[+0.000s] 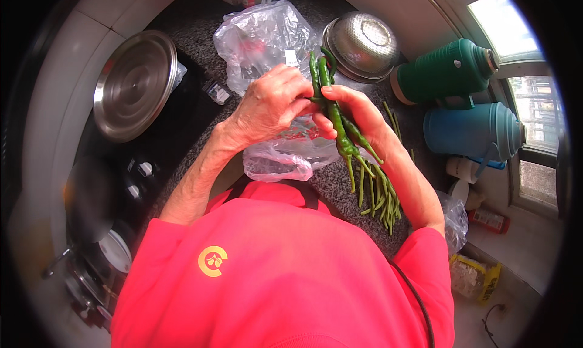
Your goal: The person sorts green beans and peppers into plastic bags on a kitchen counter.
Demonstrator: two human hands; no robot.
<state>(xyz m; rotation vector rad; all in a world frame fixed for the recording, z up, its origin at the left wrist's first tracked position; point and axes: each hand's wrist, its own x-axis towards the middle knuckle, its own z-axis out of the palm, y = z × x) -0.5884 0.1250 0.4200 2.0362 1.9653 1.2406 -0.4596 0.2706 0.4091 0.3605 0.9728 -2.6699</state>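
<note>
Several long green chili peppers (336,120) hang as a bunch from my right hand (357,111), whose thumb and fingers close around their upper part. My left hand (273,100) meets them from the left, its fingertips pinched at a pepper's stem end; just what lies between those tips is hard to see. Behind and below my hands lie clear plastic bags (268,34), crumpled, one with a white label and something red inside. Thin green bean-like stalks (382,198) lie in a pile on the speckled stone counter (334,191), beside my right forearm.
A metal strainer (364,41) rests upside down on stacked bowls at the back. A green flask (444,72) and a blue flask (471,132) line the window side. At left, a large round steel lid (135,86) is by the black stove (155,166).
</note>
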